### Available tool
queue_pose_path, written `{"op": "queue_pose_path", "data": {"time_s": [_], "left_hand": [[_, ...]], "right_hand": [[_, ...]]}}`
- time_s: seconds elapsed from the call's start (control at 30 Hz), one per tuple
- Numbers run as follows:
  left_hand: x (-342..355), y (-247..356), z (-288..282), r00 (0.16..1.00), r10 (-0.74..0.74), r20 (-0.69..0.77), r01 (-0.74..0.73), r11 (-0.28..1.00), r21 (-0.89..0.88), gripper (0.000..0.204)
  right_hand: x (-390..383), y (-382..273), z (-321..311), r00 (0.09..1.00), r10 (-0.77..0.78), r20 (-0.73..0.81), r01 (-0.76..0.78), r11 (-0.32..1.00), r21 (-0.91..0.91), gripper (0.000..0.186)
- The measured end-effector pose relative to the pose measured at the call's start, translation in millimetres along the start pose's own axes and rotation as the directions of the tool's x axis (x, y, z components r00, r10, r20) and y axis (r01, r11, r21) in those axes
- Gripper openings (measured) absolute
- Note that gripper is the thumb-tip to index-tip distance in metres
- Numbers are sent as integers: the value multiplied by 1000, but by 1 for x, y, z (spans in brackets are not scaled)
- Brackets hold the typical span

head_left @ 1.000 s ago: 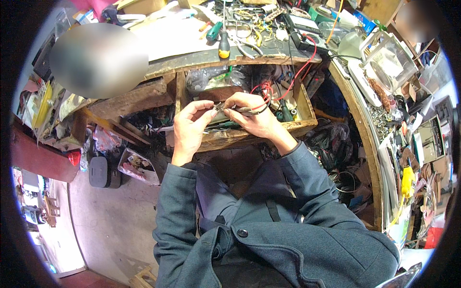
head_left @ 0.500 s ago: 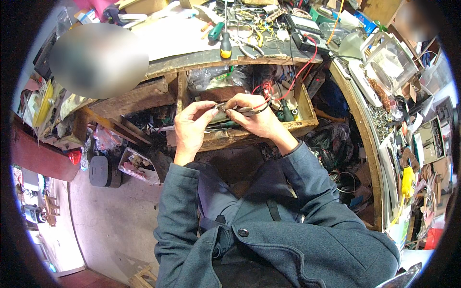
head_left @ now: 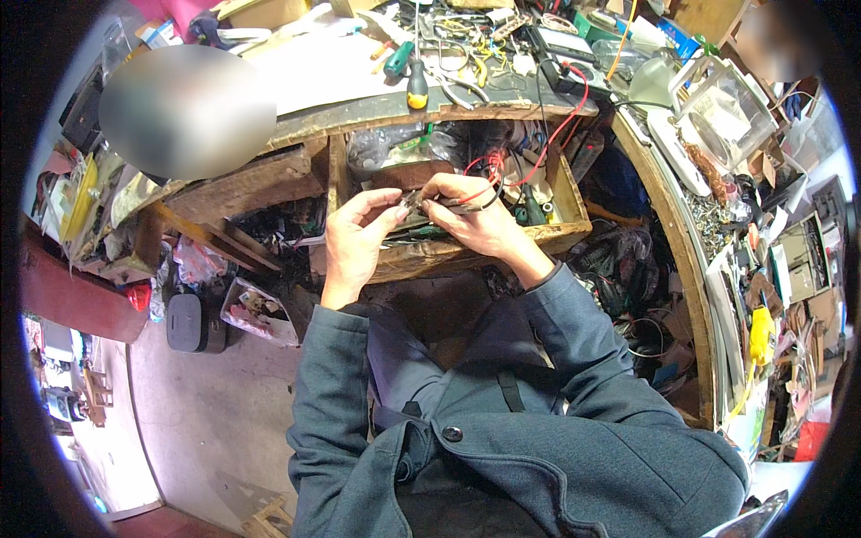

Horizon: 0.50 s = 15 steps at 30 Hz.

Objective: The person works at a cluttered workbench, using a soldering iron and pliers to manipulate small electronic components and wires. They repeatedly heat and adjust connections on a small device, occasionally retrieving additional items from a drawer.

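Both of my hands meet above the open wooden drawer [head_left: 570, 235]. My left hand [head_left: 359, 235] is closed, its thumb and forefinger pinching something small and metallic-looking that I cannot make out. Facing it, my right hand [head_left: 471, 218] is closed on the test leads, a red lead [head_left: 541, 170] and a black one [head_left: 496, 199], whose tips are hidden between the fingers. The red lead runs up to a dark meter [head_left: 577, 79] on the bench. Inside the drawer lie clear plastic bags [head_left: 381, 148] and dark green-handled tools [head_left: 535, 212].
On the workbench are a yellow-and-black screwdriver [head_left: 417, 88], a green-handled screwdriver [head_left: 399, 59], pliers [head_left: 463, 91] and scattered small parts. Clear plastic containers [head_left: 728, 115] stand to the right. A black case [head_left: 186, 321] and an open box of scraps [head_left: 260, 310] sit on the floor at left.
The red lead's slack has shifted and bunched above my right hand. Both hands keep almost the same place and grip, with slight finger movement.
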<state>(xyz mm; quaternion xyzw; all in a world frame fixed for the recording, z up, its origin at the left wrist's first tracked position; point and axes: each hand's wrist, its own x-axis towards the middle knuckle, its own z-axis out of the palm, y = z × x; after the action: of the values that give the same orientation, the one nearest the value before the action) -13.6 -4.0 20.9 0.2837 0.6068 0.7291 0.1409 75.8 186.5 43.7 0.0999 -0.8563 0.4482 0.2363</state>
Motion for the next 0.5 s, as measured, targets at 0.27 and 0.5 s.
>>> {"op": "queue_pose_path", "data": {"time_s": [0.27,0.5], "left_hand": [[-1,3,-1,999,27,-38,-26,999,40,22],[2,-1,-2,998,35,-47,-33,999,26,21]], "right_hand": [[-1,-6,-1,981,183,-70,-171,973,158,22],[1,13,-5,921,365,-133,-245,811,531,16]]}}
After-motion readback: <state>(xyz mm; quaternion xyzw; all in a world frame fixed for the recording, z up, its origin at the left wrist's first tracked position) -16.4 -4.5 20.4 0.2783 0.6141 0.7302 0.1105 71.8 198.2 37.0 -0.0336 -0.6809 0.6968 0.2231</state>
